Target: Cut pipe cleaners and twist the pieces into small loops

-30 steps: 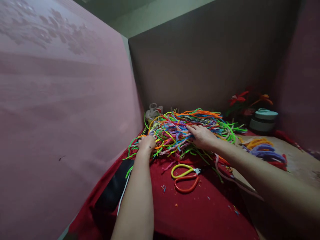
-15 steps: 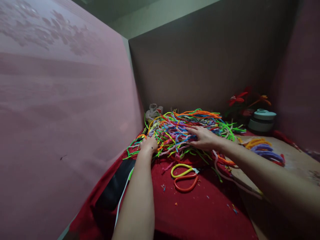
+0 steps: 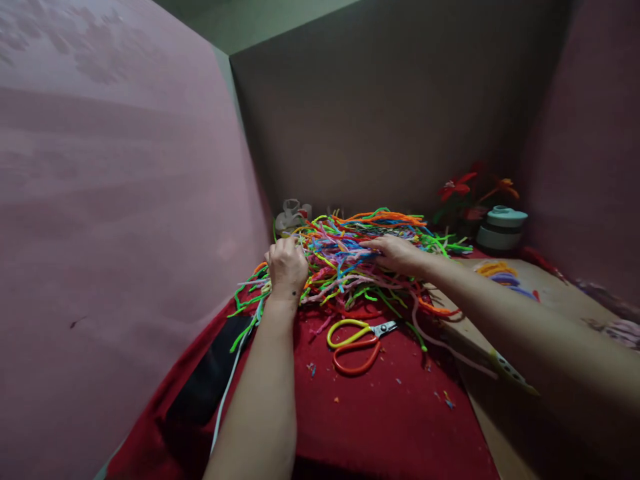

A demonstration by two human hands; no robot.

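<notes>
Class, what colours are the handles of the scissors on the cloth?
One yellow handle and one red handle, best seen in the head view.

A red cloth (image 3: 400,427) covers the work surface. A large, tangled pile of colored pipe cleaners (image 3: 330,273) lies across its far part. In front of the pile rests a pair of scissors (image 3: 374,331) with one yellow and one red handle, the blades pointing right. Small colored scraps (image 3: 449,401) are scattered nearby. On the left side lies a flat black object (image 3: 205,380), with a white cord (image 3: 223,400) just beside it. A tan board (image 3: 560,290) adjoins the cloth on the right; which overlaps which is unclear.
</notes>
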